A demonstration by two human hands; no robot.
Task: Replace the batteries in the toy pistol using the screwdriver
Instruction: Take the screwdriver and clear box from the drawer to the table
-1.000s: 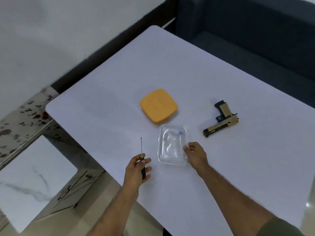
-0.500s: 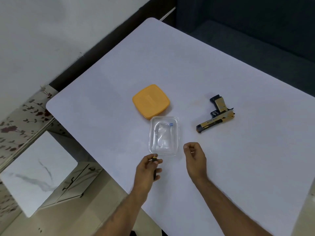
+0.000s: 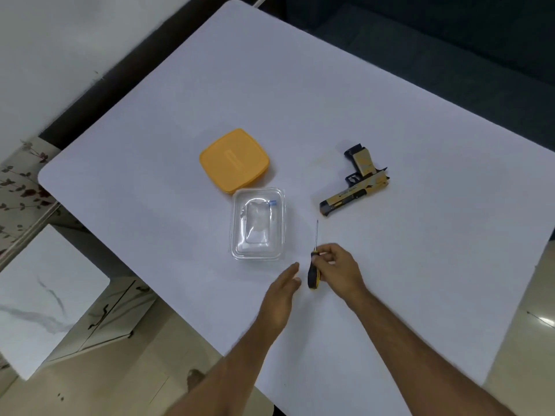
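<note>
**Open bench between screwdriver and pistol**

Bare bench (image 3: 420, 235) lay between the right hand (image 3: 339, 270), which held the screwdriver (image 3: 314, 262), and the toy pistol (image 3: 356, 184) beyond it. On the left side stood the clear box (image 3: 258, 225), touching the orange lid (image 3: 234, 160) behind it. The left hand (image 3: 280, 297) hovered just beside the screwdriver handle.

No text, brand or number can be read anywhere in the frame. The toy pistol (image 3: 356, 184), right of centre, carries a thin line of small marks along its barrel, too small to make out. The orange lid (image 3: 233, 160), above centre, has a raised oblong stamp with no legible lettering.
</note>
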